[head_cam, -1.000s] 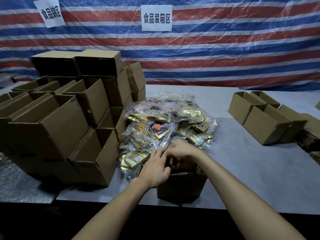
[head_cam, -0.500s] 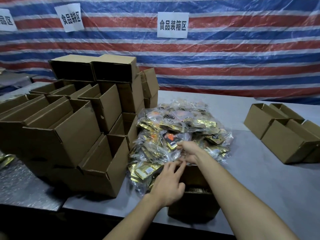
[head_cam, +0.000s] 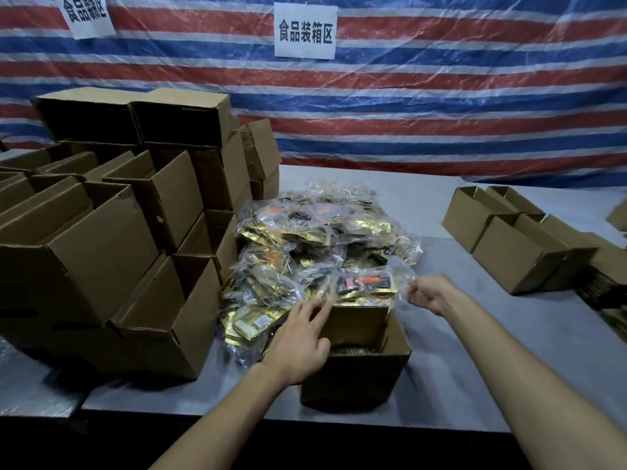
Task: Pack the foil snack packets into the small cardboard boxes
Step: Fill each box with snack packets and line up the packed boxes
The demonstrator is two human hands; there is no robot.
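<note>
A small open box (head_cam: pixel 356 361) is stood at the near edge of the tabletop (head_cam: pixel 475 351), hard against the front of the packet pile (head_cam: pixel 315 252), so that packets need only be drawn a short way off the heap and dropped in. One packet (head_cam: pixel 368 284), sealed in clear film with red and gold print, is held just over the box's far flap. Its right edge is pinched by the right hand (head_cam: pixel 429 293), whose grip is closed on the film. The left hand (head_cam: pixel 300 340) is laid with fingers spread along the near left side of the box, its fingertips at the packet's left corner; whether that corner is actually grasped cannot be told. The box seems to be steadied by this hand while the packet is guided. Something is already seen low inside the box, though it is too dark to name. Empty boxes (head_cam: pixel 112 259) are stacked to the left, within easy reach for the next fill, and more boxes (head_cam: pixel 509 245) are set apart on the right, with their contents not visible. By the size of the pile, much packing is judged to be left.
</note>
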